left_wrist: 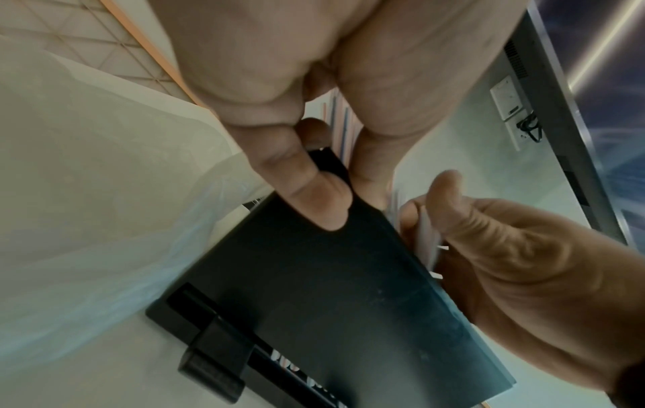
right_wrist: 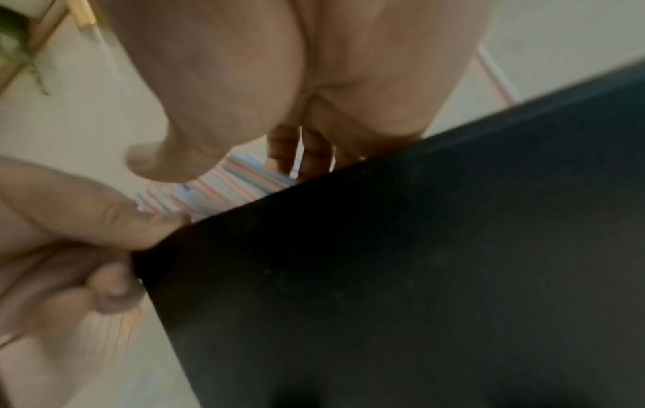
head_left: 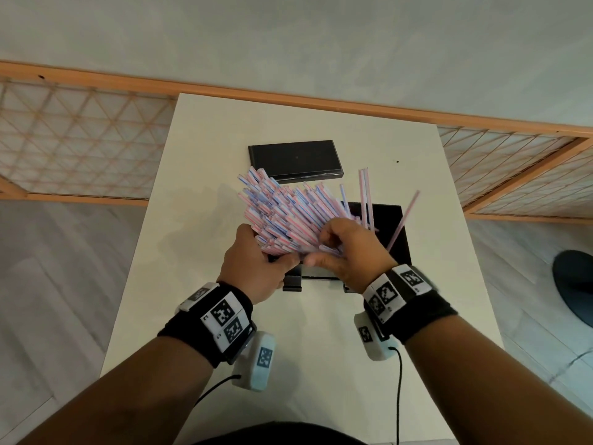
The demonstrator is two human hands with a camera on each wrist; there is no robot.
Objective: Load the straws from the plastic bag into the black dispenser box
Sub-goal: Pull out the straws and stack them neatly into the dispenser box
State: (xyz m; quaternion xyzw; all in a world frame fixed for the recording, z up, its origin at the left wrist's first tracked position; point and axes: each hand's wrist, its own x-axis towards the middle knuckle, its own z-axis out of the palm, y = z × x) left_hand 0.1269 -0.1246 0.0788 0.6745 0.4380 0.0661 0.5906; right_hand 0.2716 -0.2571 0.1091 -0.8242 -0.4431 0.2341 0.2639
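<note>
White and plain, the table (head_left: 321, 348) stands against a low wooden lattice screen (head_left: 80, 139), with pale floor on both sides. On it, far from me, lies a flat black lid (head_left: 295, 162); I judge it belongs to the black dispenser box (head_left: 398, 239), which stands open just in front of my hands.

Both hands are closed on one thick bundle of straws (head_left: 282, 213). My left hand (head_left: 253, 264) grips its lower end from the left, my right hand (head_left: 349, 252) curls over it from the right, and the two hands almost touch. The striped straws fan up and away to the left above the box. A few loose ones (head_left: 365, 200) already stand inside the box, leaning apart.

So the loading has begun, I think, but most straws are not yet inside. A thin clear plastic bag (left_wrist: 122, 248) shows in the left wrist view, beside the box.
</note>
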